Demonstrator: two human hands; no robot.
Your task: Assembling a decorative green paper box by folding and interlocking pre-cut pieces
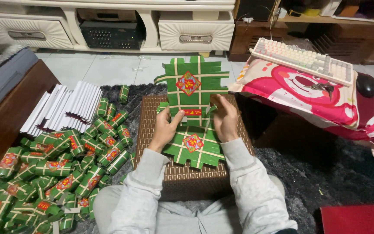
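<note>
Left hand (164, 128) and right hand (225, 118) both closed on the green die-cut cardboard sheet (195, 86), pinching its middle fold over the wicker stool (152, 117); folded green boxes (61, 169) piled to the left.

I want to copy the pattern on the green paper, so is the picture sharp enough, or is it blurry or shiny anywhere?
Head view: the green printed sheet is sharp and evenly lit, with no glare; both the left hand and right hand look crisp on it; the pile of folded green pieces is clear too; the edges bend slightly, as the keyboard shows.
</note>
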